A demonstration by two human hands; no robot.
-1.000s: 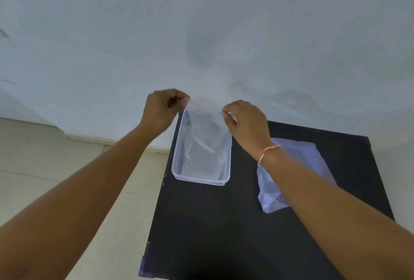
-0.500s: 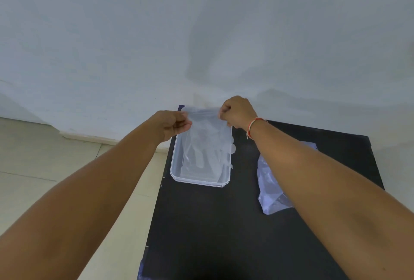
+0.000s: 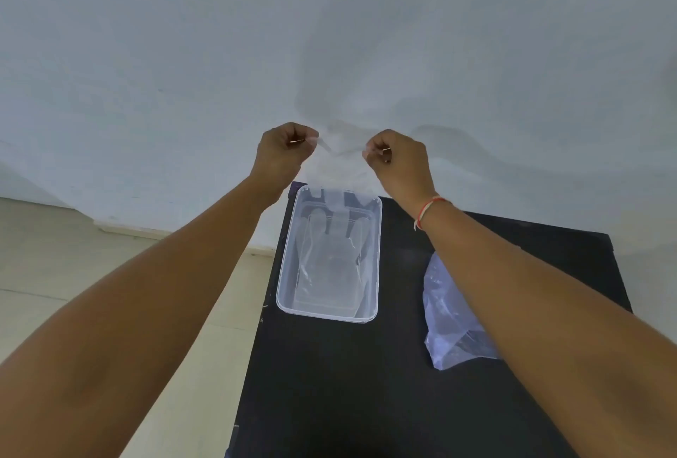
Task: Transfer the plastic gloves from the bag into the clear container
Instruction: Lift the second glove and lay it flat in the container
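A: Thin see-through plastic glove (image 3: 339, 179) is pinched by left hand (image 3: 284, 149) and right hand (image 3: 397, 158), spread apart.

B: Cuff is held above clear rectangular container (image 3: 377, 237) so fingers can be lowered inside. Crumpled translucent bag (image 3: 445, 311) is left on black bench (image 3: 329, 384).

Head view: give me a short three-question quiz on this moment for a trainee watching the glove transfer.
1. True or false: both hands pinch the same plastic glove.
2. Multiple choice: the glove's lower end hangs A) over the bag, B) into the clear container, C) off the table's front edge.
3. Fill in: the bag lies on the black table, partly hidden by the ____ forearm.

Key
1. True: the left hand and right hand each grip a top corner.
2. B: its finger shapes show inside the clear container.
3. Right.
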